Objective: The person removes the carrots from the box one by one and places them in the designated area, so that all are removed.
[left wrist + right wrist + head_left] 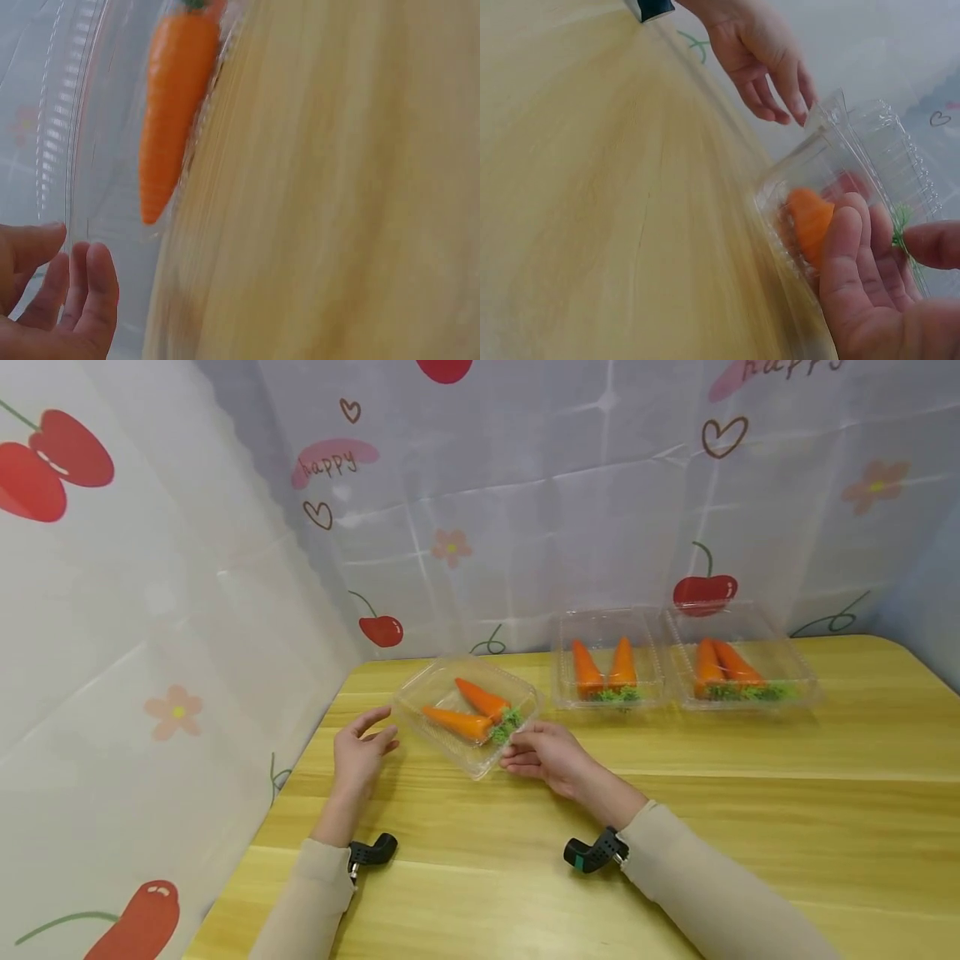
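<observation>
A clear plastic clamshell box (474,768) holds two orange carrots (459,723) with green tops, its corner toward the person. My right hand (551,758) grips the box's right side near the leafy tops, thumb on one face and fingers on the other. In the right wrist view, the fingers (847,255) lie along the clear wall in front of a carrot (810,221). At the box's left corner is my left hand (362,758), thumb and fingers slightly parted, holding nothing. The left wrist view shows its fingertips (103,270) right by the box's edge.
Two more clear boxes stand at the back right of the wooden table (480,860), a middle box (607,620) and a right box (780,652), each with two carrots. A printed white sheet (525,527) hangs behind the table and along the left.
</observation>
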`<move>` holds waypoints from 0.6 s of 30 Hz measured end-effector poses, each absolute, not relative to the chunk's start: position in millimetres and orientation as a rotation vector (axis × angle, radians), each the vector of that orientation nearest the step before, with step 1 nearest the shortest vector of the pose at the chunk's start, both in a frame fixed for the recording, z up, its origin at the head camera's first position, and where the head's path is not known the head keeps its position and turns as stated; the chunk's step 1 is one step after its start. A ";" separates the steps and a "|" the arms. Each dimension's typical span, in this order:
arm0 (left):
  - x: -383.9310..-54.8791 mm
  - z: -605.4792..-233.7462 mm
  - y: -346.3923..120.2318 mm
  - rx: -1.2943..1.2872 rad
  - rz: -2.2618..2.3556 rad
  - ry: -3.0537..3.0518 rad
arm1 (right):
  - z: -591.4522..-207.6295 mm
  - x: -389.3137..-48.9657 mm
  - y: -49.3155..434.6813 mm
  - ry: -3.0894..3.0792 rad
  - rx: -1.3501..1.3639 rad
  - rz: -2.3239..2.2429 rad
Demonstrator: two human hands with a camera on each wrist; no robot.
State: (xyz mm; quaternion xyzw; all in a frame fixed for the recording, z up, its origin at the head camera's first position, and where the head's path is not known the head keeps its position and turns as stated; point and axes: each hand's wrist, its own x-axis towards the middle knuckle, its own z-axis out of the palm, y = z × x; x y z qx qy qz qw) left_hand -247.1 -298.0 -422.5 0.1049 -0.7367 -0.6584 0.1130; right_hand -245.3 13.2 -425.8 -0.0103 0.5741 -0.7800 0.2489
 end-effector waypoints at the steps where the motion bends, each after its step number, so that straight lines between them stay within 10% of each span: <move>1: -247.6 -422.7 -301.4 0.318 -1.940 -2.159 | -425.8 -245.7 13.3 1.564 -0.032 -2.121; 18: -245.4 -425.5 -340.8 0.080 -2.040 -2.286 | -422.8 -251.3 26.8 1.520 -0.142 -2.026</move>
